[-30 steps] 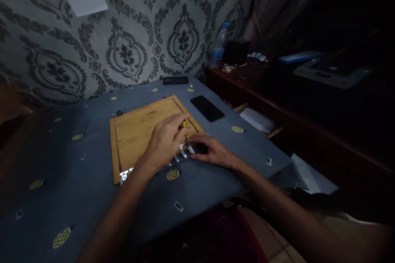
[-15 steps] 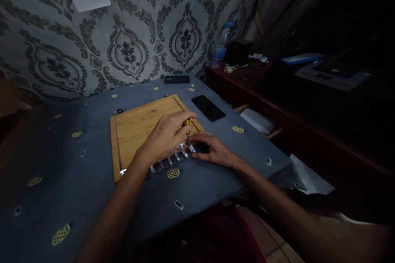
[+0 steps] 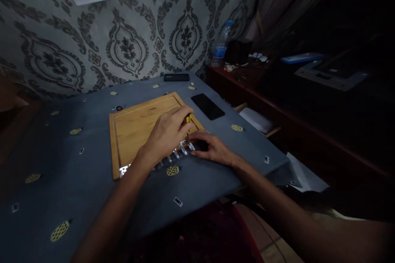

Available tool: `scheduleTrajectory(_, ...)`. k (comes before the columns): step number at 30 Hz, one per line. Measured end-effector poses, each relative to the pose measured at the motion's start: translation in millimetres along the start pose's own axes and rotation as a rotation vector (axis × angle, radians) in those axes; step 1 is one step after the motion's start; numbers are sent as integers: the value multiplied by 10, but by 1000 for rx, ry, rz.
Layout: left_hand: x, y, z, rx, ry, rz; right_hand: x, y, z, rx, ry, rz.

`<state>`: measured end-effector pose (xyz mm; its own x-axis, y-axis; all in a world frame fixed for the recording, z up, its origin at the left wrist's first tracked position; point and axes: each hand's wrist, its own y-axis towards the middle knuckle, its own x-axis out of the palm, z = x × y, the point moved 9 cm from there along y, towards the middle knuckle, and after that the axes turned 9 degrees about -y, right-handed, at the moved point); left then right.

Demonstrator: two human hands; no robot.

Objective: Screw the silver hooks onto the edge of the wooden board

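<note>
My left hand (image 3: 168,131) is closed around a yellow and black screwdriver (image 3: 188,119), which stands upright with its shaft pointing down at the board's near right corner. Below it, a shiny metal hook rail (image 3: 123,170) lies along the near edge of a wooden board (image 3: 135,125), its several hooks jutting out toward me. The fingers and thumb of my right hand (image 3: 212,148) close about the rail's right end, beside the screwdriver's tip. My left hand and forearm cover part of the rail, and any screw under the tip is hidden.
Right of the board lies a black phone (image 3: 207,106); another dark phone or case (image 3: 176,77) is by the wall. A plastic bottle (image 3: 219,47) stands on a dark red desk (image 3: 247,84) at the right. A patterned blue cloth (image 3: 92,205) covers the table.
My left hand has turned slightly around the screwdriver, and less of its handle shows. My right hand stays at the rail's end. The whole view has shifted a little.
</note>
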<state>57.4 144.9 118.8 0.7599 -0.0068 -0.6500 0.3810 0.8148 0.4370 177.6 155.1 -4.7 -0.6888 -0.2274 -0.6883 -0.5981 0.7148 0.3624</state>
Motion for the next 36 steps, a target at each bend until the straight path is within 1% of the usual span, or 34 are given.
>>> scheduleTrajectory(3, 8, -12, 1, 0, 43, 22, 1, 1, 5, 8, 5, -1)
scheduleTrajectory(7, 38, -34, 13, 13, 41, -8, 2, 1, 10, 15, 22, 0)
scheduleTrajectory(15, 11, -35, 27, 41, -1, -55, 0, 6, 10, 4, 18, 3)
scheduleTrajectory(21, 27, -42, 45, 24, 24, -54, -5, 5, -9, 16, 20, -2)
scheduleTrajectory(25, 95, -59, 8, -21, 29, -120, -7, 6, -5, 7, 20, 7)
scheduleTrajectory(27, 99, -64, 9, -28, 26, -137, -7, 9, -3, 5, 20, 5)
scheduleTrajectory(29, 29, -57, 32, -26, 31, -94, -13, 12, -9, 7, 16, 3)
scheduleTrajectory(32, -151, -52, 65, -47, 43, 17, -21, 11, -27, 17, 13, -4)
scheduleTrajectory(33, -199, -54, 73, -57, 49, 37, -22, 9, -31, 20, 15, -7)
scheduleTrajectory(34, -225, -56, 75, -67, 56, 41, -19, 7, -32, 24, 19, -11)
scheduleTrajectory(36, -221, -60, 65, -83, 69, 11, -11, 1, -24, 33, 28, -18)
